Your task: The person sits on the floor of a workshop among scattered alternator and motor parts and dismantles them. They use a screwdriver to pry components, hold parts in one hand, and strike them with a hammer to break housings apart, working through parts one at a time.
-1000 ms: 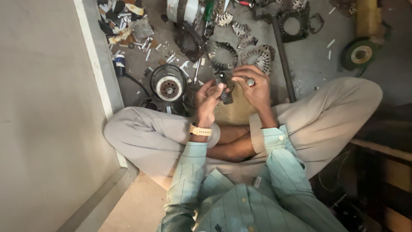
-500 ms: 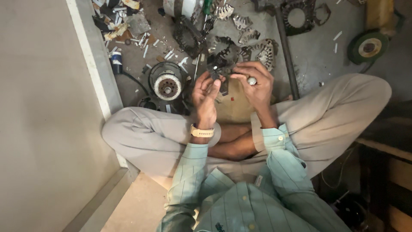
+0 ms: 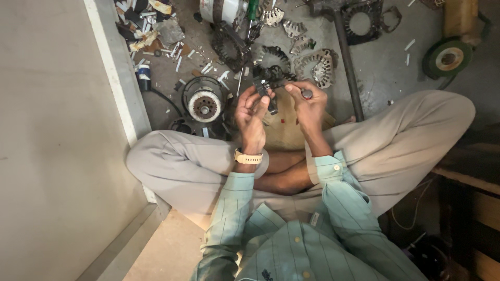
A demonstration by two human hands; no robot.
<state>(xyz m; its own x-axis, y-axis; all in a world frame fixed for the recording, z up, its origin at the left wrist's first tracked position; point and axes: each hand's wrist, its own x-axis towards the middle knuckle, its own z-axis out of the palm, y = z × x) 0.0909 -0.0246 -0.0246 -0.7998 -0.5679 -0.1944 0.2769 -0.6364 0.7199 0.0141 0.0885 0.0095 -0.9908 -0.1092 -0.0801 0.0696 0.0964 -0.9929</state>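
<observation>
Left hand [image 3: 251, 110] and right hand [image 3: 308, 103] pinch dark metal part [image 3: 266, 86], long axis slanting away

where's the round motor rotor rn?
Head view, on the floor left of centre: the round motor rotor sits just left of the left hand, beside the person's knee.

A small dark metal part [image 3: 268, 88], irregular and blackened, is held up between both hands, tilted, above the crossed legs and just right of the round motor rotor [image 3: 203, 102] on the floor; its finer shape cannot be made out
</observation>
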